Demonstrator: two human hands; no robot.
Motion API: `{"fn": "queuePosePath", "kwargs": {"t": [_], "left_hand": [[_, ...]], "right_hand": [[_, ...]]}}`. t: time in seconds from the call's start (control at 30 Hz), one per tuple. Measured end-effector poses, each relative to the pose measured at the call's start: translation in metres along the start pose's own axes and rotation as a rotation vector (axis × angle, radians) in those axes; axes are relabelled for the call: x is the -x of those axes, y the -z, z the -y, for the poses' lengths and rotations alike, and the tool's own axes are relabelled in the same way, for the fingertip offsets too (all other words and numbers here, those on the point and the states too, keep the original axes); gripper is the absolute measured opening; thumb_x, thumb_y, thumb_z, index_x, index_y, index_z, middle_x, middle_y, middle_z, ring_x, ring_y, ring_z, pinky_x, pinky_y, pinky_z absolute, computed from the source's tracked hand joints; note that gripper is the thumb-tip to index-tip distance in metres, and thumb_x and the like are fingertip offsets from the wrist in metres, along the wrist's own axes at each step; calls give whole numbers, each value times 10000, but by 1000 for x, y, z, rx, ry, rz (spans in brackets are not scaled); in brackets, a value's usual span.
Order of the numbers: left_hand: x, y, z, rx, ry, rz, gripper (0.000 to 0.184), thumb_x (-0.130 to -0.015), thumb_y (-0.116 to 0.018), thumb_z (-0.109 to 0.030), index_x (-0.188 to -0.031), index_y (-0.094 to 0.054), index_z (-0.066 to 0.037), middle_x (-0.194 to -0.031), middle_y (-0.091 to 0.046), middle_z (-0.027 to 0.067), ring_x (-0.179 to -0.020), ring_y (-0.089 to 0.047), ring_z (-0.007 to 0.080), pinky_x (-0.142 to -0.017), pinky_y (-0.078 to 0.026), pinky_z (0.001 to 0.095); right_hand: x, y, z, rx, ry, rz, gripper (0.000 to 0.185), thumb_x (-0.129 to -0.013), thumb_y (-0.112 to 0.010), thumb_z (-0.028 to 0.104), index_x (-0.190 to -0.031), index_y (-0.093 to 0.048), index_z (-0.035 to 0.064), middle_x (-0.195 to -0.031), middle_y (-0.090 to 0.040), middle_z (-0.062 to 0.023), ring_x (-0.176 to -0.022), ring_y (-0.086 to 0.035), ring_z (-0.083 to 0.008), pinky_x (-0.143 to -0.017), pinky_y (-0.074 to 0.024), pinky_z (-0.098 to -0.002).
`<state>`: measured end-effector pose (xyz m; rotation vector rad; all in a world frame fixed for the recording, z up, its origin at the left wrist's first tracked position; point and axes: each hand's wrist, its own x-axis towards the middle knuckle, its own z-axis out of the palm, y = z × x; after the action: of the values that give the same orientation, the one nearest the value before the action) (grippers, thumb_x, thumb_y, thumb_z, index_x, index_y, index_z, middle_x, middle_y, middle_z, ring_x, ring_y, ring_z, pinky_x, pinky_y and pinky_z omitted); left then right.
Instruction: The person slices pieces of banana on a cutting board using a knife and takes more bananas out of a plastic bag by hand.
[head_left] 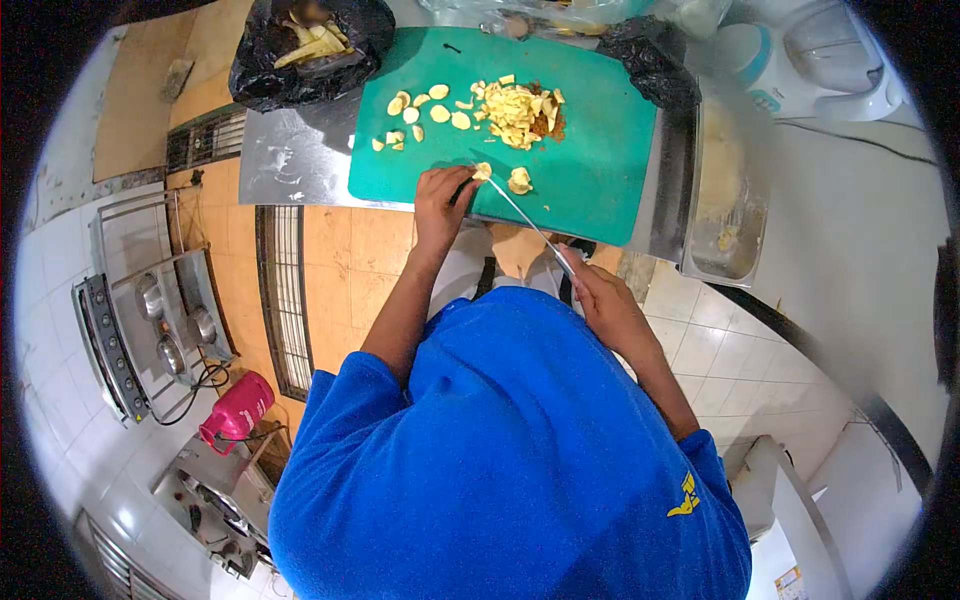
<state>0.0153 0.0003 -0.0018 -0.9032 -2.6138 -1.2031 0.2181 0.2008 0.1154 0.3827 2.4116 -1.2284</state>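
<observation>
My right hand (603, 295) is wrapped round the handle of a long knife (525, 215). The blade reaches up and left over the near edge of a green cutting board (600, 190). At its tip, the fingers of my left hand (443, 205) pinch a pale yellow peeled piece (483, 171), its exact kind unclear. Another pale yellow chunk (520, 181) lies just right of it. Farther back are round slices (440, 114) and a heap of chopped pale yellow pieces (512, 115), with brown crumbs (548, 122) beside and under the heap.
A black bag with peels (310, 45) stands at the board's far left corner, another black bag (655, 60) at the far right. Right of the board is a metal tray (725, 240). A white appliance (815, 60) stands beyond. A pink gas cylinder (240, 408) is at left.
</observation>
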Motion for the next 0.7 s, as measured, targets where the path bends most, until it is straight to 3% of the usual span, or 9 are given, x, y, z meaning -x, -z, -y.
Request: {"fn": "queuePosePath", "kwargs": {"t": [0.3, 0.4, 0.7], "left_hand": [[2, -3, 0, 10, 4, -30, 221, -765, -769, -83, -981, -721, -79, -998, -718, 76, -903, -626, 270, -822, -501, 366], [1, -4, -1, 12, 2, -41, 218, -768, -769, -82, -979, -718, -72, -996, -720, 78, -892, -628, 271, -816, -501, 365], [-1, -4, 1, 7, -27, -56, 235, -755, -779, -85, -977, -710, -52, -964, -710, 94, -892, -632, 282, -803, -493, 381]], "right_hand": [[-9, -11, -12, -6, 24, -16, 526, -1002, -451, 105, -1508, -360, 214, -890, -595, -175, -800, -601, -317, -787, -488, -409], [-4, -5, -11, -48, 34, -13, 506, -999, -468, 168, -1492, -371, 234, -944, -625, -225, -913, -633, -403, -810, -505, -490], [40, 19, -22, -96, -40, 43, 496, -992, -475, 131, -1478, -402, 202, -954, -623, -220, -891, -627, -397, -813, -497, -470]]}}
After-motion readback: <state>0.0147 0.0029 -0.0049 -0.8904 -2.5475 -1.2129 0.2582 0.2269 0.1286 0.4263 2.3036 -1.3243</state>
